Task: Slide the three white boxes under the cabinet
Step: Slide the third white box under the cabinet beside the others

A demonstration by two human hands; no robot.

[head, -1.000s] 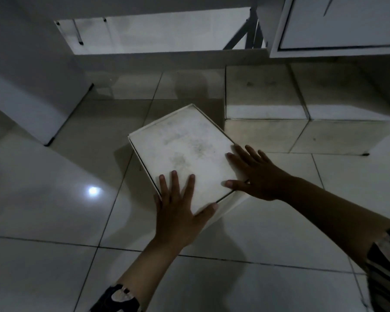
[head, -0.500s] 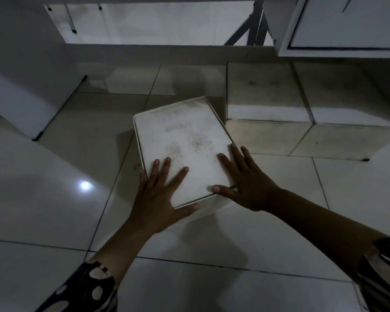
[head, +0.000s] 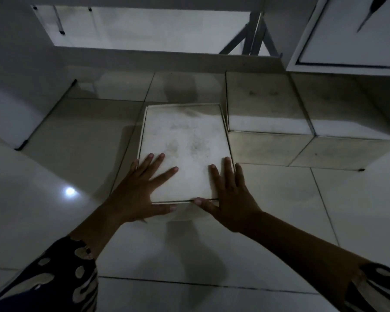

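Observation:
A white box [head: 185, 140] with a smudged lid lies on the tiled floor, squared up and touching the left side of a second white box [head: 263, 104]. A third white box [head: 338, 109] sits to the right of that one, partly beneath the white cabinet [head: 347, 41]. My left hand [head: 142, 190] rests flat on the near left corner of the front box, fingers spread, thumb on its near side. My right hand [head: 230, 194] lies flat on the near right corner, thumb along the near edge. Both hands press on the box without gripping it.
A white panel [head: 16, 104] stands at the left, its dark foot on the floor. Metal legs [head: 254, 37] rise at the back beside the cabinet. A bright opening [head: 144, 25] shows behind. The glossy floor tiles [head: 54, 217] reflect a light spot.
The front box has turned from a skewed angle to square and slid forward and right against the second box. Both hands moved with it on its near corners.

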